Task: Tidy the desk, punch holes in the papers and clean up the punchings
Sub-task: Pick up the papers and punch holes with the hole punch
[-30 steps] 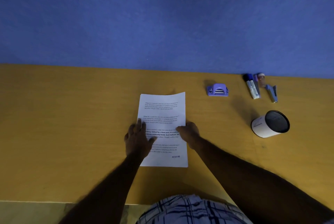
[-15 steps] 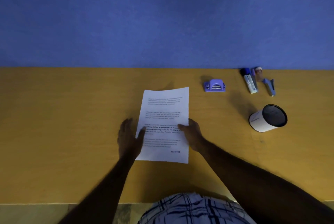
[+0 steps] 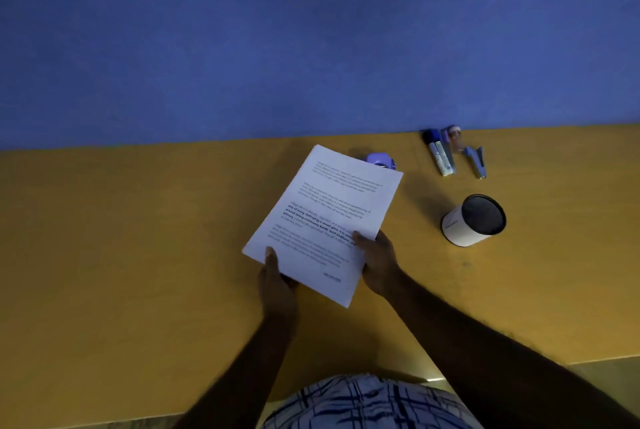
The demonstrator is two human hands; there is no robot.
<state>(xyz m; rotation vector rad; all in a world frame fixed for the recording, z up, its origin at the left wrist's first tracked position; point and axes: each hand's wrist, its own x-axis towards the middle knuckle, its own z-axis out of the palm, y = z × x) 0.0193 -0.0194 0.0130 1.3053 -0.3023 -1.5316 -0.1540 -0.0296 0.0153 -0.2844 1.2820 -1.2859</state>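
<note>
Both hands grip the papers [image 3: 323, 220], the left hand [image 3: 277, 281] at the near corner and the right hand [image 3: 377, 264] at the side, lifting them toward the punch [image 3: 381, 161], probably to square the edges.

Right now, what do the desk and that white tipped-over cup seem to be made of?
Desk: probably laminate or varnished board, since it is a flat, even yellow-brown with faint grain and a soft sheen.
White cup: smooth matte wall, perhaps plastic or card; its dark end looks like fine mesh, but I cannot be sure.
</note>
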